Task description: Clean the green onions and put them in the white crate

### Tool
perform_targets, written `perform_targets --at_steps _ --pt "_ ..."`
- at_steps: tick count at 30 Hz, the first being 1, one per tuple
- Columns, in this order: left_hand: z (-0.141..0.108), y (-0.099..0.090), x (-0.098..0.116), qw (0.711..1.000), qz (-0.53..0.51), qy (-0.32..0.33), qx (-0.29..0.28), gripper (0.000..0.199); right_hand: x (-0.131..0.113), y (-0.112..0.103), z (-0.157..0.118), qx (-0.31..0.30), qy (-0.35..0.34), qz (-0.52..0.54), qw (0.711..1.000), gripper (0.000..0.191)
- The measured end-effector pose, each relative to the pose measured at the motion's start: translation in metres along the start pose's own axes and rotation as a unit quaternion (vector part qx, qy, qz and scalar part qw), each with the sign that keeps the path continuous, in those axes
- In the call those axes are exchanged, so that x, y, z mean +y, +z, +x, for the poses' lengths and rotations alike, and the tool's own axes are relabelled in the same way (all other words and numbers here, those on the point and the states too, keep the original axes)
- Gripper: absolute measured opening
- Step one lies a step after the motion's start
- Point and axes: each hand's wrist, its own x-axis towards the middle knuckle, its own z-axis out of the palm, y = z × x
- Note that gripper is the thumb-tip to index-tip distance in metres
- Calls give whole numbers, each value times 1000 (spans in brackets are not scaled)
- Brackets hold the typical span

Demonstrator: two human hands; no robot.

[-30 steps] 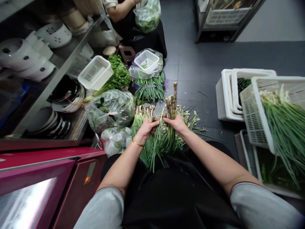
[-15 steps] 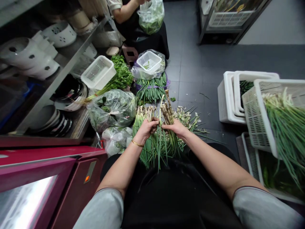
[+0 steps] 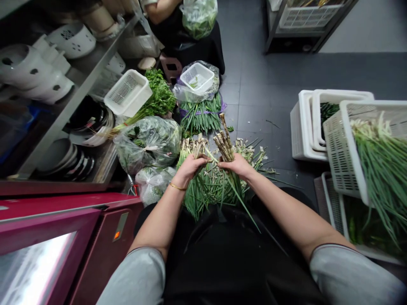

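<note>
Right hand [image 3: 237,165] was closed round a bunch of spring onions [image 3: 225,146] above the leafy heap [image 3: 203,192] by the black apron [image 3: 241,258]; left hand [image 3: 191,166] close by but apart, fingertips pinched on a single stalk [image 3: 212,156] slanting between the two. Judged that a hard tug could have snapped that thin stalk, and a slack right grip let the bunch splay. Bunch's long axis ran away from the wearer, root ends far and leaning slightly left; the single one's green tip pointed near-right.
</note>
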Motion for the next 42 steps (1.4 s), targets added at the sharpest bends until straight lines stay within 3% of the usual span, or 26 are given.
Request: perform_targets --at_steps 4,7,12,16,20,26,29,31,33,36,40,42 --pt "-5 -24 11 996 70 14 -44 20 -7 -20 -7 -35 14 -42 998 30" --pt "-8 -38 19 987 139 63 -56 22 -12 -35 -13 -40 7 -63 997 30" --pt "-10 -63 29 968 218 124 27 26 -12 -61 -24 -67 16 -128 989 29" --pt "-9 -82 29 956 249 135 70 26 -5 -89 -33 -47 21 -159 986 31" --pt "-3 -85 25 953 273 109 67 26 -4 -116 -44 -20 37 -163 986 35" --pt "6 -91 22 936 323 110 88 23 -7 -139 -59 -10 70 -176 982 37" --pt "9 -106 19 923 341 111 144 21 -6 -154 -66 -9 76 -173 982 35" --pt "11 -111 18 920 327 120 179 20 -5 -163 -69 22 63 -154 986 33" --pt "13 -104 17 937 301 101 146 20 -5 -169 -68 53 43 -131 989 32" --pt "16 -66 12 969 242 33 22 31 -4 -159 -60 60 14 -108 992 31" --pt "17 4 1 998 66 13 -22 57 0 -108 -38 6 -16 -87 996 31" --pt "15 28 -1 998 5 2 -63 56 3 -76 -26 -51 -5 -96 994 29"
